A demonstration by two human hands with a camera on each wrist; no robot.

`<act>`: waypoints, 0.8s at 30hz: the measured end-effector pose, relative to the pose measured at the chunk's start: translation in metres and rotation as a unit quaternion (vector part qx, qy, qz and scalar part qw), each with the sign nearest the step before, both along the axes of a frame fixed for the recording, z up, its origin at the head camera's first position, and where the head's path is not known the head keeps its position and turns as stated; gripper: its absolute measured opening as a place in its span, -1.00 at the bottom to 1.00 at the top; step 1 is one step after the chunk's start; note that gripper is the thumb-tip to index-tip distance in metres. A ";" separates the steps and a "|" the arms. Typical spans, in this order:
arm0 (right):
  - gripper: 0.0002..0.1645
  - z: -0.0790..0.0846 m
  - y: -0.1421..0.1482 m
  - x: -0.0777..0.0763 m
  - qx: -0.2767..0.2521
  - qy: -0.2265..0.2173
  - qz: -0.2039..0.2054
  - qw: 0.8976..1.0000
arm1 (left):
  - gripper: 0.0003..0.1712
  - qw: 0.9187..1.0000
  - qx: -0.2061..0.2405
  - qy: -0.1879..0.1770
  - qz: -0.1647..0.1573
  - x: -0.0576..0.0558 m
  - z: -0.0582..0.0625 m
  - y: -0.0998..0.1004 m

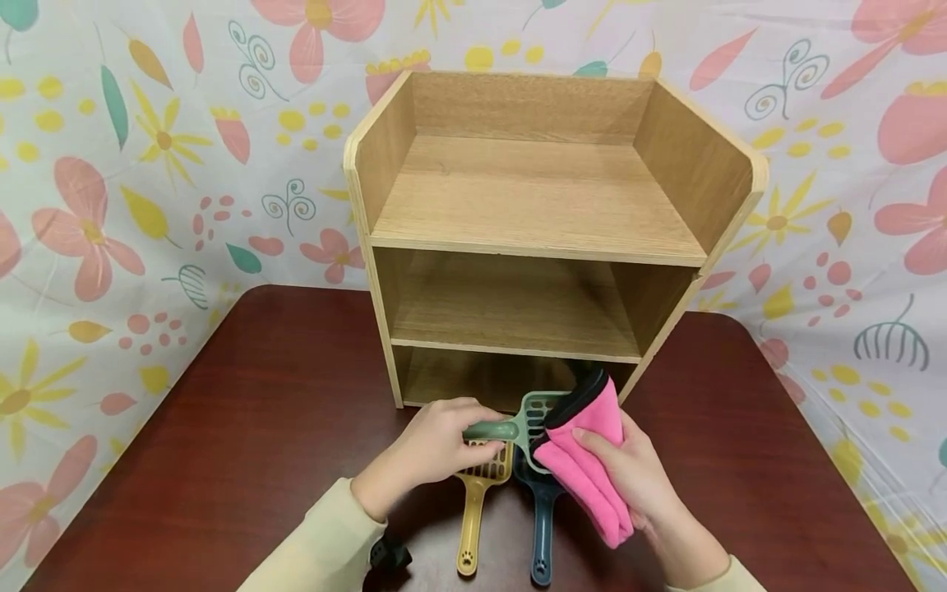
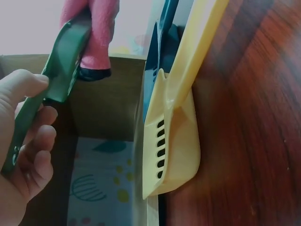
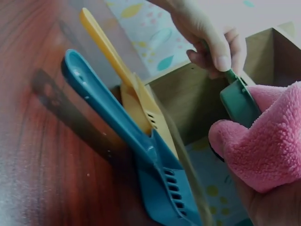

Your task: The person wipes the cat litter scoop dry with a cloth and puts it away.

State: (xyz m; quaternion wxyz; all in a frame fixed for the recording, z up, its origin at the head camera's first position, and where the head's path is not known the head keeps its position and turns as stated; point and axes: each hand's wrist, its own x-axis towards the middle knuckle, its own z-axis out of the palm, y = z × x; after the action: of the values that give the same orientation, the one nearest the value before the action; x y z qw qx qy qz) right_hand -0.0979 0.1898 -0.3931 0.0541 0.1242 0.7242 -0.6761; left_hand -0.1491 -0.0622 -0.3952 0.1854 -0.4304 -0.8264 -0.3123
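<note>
My left hand (image 1: 432, 444) grips the handle of a green slotted litter scoop (image 1: 494, 430), held above the table in front of the shelf. A pink fluffy cloth (image 1: 580, 464) with a black edge is in my right hand (image 1: 644, 473), thumb on top. The cloth is folded over one side of the green scoop's head and hides part of it. Below lie a yellow litter scoop (image 1: 472, 526) and a dark blue litter scoop (image 1: 543, 526), side by side with handles towards me. The right wrist view shows the green scoop's head (image 3: 240, 103) against the pink cloth (image 3: 268, 141).
A wooden shelf unit (image 1: 533, 247) with three levels stands at the back of the dark red table (image 1: 296, 395). The yellow and blue scoops' heads are close to its bottom front edge. A patterned flower curtain (image 1: 148, 205) hangs behind. Something black (image 1: 390, 552) is by my left wrist.
</note>
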 end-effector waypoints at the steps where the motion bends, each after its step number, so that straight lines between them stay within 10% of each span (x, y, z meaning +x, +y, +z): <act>1: -0.45 -0.001 0.000 0.000 -0.003 -0.003 -0.005 1.000 | -0.77 1.000 -0.003 -0.011 0.002 0.000 0.000 0.000; 12: -0.44 0.001 0.010 0.000 0.016 -0.018 -0.010 1.000 | -0.84 0.997 0.044 -0.057 -0.023 0.003 -0.009 -0.001; 24: -0.58 0.003 0.043 -0.022 0.095 0.061 0.177 0.978 | -0.84 0.985 0.076 -0.147 -0.043 0.000 -0.013 -0.001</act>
State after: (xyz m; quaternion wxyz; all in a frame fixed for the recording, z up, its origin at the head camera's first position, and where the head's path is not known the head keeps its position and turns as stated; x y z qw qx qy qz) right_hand -0.1195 0.2326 -0.3898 0.1169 -0.0426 0.7979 -0.5899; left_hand -0.1488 -0.0633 -0.4081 0.0801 -0.3993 -0.7995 -0.4416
